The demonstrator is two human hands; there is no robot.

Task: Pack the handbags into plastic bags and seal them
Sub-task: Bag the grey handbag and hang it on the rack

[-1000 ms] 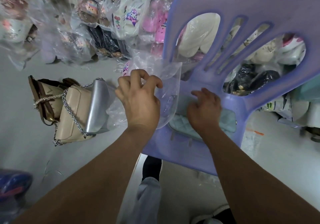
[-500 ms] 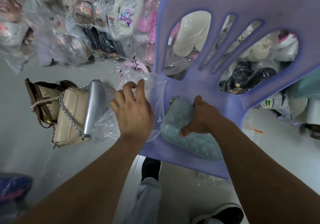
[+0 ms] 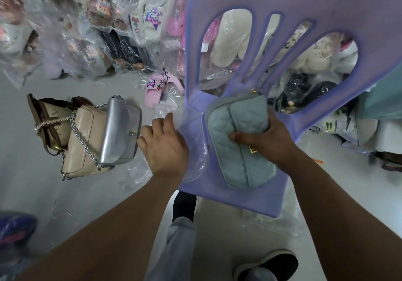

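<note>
**Grip state.** The thumb of the right hand presses across the near face of the pale blue quilted handbag. The other fingers wrap behind its right edge, so the handbag is clamped. The fingers of the left hand curl onto the left edge of a clear plastic bag; the thumb is hidden.

**Position.** The quilted handbag sits tilted over the purple chair seat, its far end near the chair back. It cannot be told whether it rests on the seat or is lifted. The film lies between the two hands, just beside the handbag. Its mouth cannot be made out.

**Step in hand (judged).** Insertion: the quilted handbag is outside the plastic bag.

**Next move (judged).** Spread the mouth with the left hand, align one narrow end of the handbag with it, and slide it in. Keep the gold clasp clear of the film. Sealing follows.

**Remaining stock.** A silver handbag and a beige handbag lie unbagged on the floor, left.
</note>
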